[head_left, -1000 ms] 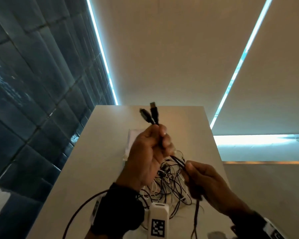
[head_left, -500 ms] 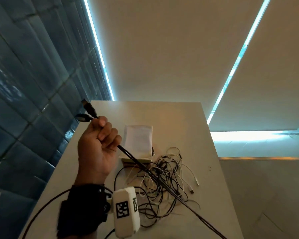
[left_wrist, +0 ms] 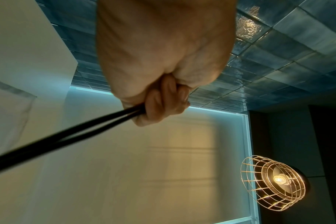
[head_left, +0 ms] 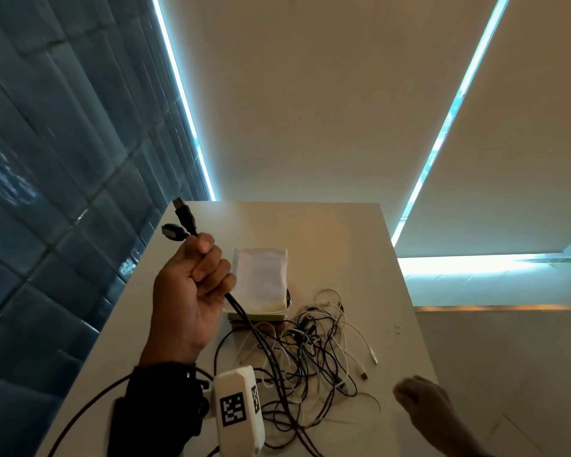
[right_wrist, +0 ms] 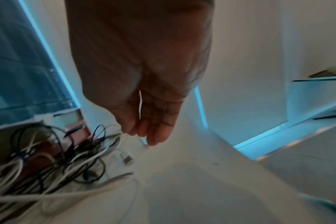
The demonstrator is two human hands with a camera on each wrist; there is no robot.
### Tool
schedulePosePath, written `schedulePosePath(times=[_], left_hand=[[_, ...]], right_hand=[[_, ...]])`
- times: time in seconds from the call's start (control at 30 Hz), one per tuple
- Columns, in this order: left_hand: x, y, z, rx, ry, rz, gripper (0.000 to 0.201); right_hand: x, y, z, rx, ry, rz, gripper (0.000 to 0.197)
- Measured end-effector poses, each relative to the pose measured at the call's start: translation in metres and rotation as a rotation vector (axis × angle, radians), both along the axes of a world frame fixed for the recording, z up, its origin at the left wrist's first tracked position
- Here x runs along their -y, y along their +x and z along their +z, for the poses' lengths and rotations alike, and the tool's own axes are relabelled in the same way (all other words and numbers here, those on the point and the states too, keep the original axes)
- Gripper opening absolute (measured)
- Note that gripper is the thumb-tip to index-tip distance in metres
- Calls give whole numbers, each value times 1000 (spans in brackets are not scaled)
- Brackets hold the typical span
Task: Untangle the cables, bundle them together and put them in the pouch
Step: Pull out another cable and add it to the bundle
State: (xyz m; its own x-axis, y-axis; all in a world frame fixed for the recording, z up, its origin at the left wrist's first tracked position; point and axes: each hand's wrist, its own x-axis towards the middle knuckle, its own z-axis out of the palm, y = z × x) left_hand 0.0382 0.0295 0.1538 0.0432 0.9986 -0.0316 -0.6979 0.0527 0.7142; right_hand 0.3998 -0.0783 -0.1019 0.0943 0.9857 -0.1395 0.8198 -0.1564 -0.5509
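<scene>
The left hand (head_left: 192,291) gripped both plug ends of the black cable (head_left: 244,319), lifted to draw it from the tangle (head_left: 310,351) on the table (head_left: 343,232). The right hand (head_left: 422,404) hung slack and empty (probably about to steady the pile); the pouch (head_left: 261,275) lay just behind.

The room is dim. Cool blue-white light strips (head_left: 185,103) run along the ceiling edges, and a caged lamp (left_wrist: 274,181) glows warm. The surface (head_left: 327,232) catches a soft amber sheen. Wide-angle lenses bend straight lines at the edges. The right wrist view is smeared with motion blur; the right hand (right_wrist: 144,94) there is dark against the light.
</scene>
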Motion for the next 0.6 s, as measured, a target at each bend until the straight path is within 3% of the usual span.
schedulePosePath(times=[0.13, 0.2, 0.3, 0.47, 0.6], left_hand=[[3, 1, 0, 2, -2, -12, 20], [4, 1, -1, 0, -11, -16, 20], [7, 2, -2, -3, -17, -27, 20], [11, 5, -5, -18, -23, -54, 18], [12, 7, -8, -41, -40, -61, 21]], right_hand=[[-37, -45, 5, 84, -141, 78, 6], [-40, -57, 5, 131, -219, 73, 17], [-43, -72, 7, 131, -226, 36, 13], [-49, -67, 9, 70, -168, -33, 23], [-57, -56, 24, -48, 72, 8, 23]])
